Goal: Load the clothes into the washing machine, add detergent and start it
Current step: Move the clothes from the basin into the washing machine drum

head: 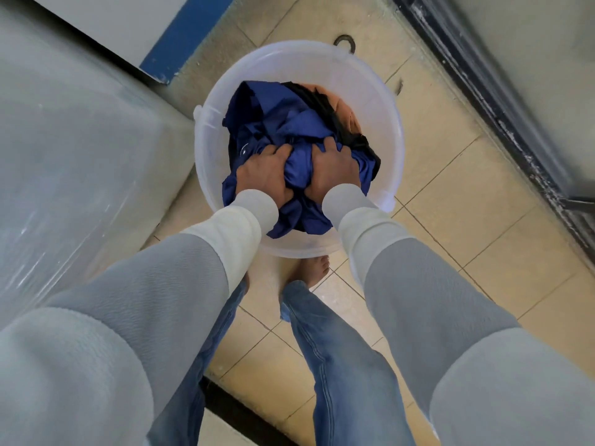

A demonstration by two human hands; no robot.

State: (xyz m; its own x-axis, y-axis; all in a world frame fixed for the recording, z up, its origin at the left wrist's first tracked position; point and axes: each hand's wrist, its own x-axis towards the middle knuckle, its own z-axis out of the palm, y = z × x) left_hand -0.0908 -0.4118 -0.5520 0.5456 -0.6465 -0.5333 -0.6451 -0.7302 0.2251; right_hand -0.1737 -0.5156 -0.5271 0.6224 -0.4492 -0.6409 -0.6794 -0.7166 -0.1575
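Observation:
A translucent white bucket stands on the tiled floor in front of me. It holds a bundle of clothes: a dark blue garment on top, with black fabric and an orange piece behind it. My left hand and my right hand are both down in the bucket, side by side, fingers curled into the blue garment and gripping it. A large grey-white appliance wrapped in clear plastic film, apparently the washing machine, fills the left side.
Beige floor tiles spread to the right. A dark metal door frame runs along the right edge. A wall with a blue stripe is at the top left. My legs in blue jeans and a bare foot stand just behind the bucket.

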